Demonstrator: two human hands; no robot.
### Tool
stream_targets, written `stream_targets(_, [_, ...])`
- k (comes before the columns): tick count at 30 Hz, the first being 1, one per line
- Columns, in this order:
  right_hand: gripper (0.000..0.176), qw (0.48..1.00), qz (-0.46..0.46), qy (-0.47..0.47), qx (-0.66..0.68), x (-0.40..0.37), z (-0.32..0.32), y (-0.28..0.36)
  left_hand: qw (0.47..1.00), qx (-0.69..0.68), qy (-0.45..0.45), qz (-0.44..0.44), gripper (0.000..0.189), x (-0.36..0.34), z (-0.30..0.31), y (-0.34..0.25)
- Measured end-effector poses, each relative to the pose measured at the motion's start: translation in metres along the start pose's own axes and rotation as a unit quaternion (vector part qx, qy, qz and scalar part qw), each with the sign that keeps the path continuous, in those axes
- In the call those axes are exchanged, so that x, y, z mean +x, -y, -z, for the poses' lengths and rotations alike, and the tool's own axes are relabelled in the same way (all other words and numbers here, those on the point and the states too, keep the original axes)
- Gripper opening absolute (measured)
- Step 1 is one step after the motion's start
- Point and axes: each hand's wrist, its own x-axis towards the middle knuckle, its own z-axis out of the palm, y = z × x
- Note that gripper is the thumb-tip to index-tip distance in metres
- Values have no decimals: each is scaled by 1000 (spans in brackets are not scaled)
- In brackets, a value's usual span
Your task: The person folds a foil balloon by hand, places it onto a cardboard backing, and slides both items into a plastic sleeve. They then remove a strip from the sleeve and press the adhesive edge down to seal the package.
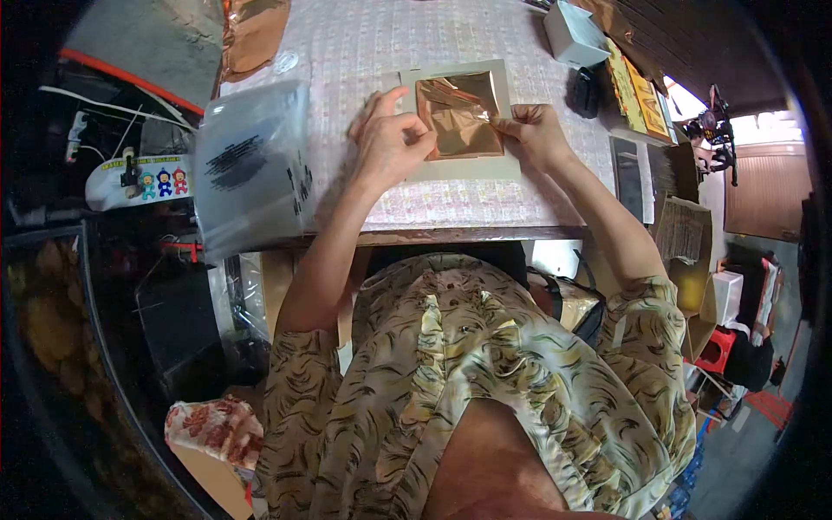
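Note:
A square sheet of shiny copper-coloured foil (464, 130), creased near its top, lies on a larger greyish board (468, 168) on the table. At the foil's left edge is my left hand (387, 143), its thumb and a fingertip pinched together there while another finger is raised. My right hand (535, 133) pinches the foil's right edge between thumb and forefinger, its other fingers curled in. What lies right under the fingertips is partly hidden.
A stack of clear plastic bags (251, 165) overhangs the table's left front edge. Copper-coloured wrapping (253, 39) lies at the back left. On the right are a white box (575, 35), a black object (584, 93) and yellow packets (640, 91). A patterned cloth (347, 43) covers the table.

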Motion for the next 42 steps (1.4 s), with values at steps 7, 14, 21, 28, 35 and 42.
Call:
stream_targets(7, [7,997,-52,42,45,16,-11,-13,1000,10,4,-16,16,-3,-4,10])
stream_targets(14, [16,995,-34,-4,95,11,-33,-1,995,73,-41,-58,12,3,12,4])
stream_targets(21, [11,982,25,-28,184,12,4,-3,987,-158,-18,0,7,-50,19,-27])
stream_targets(28, [9,973,35,-12,230,-26,3,39,507,-819,-101,249,55,-1,-30,-24])
stream_targets(35, [9,991,45,-41,115,-41,-5,24,390,-917,3,87,71,18,-47,-37])
stream_targets(42, [8,989,62,-66,120,-48,-31,43,503,-856,-7,120,63,19,-47,-61])
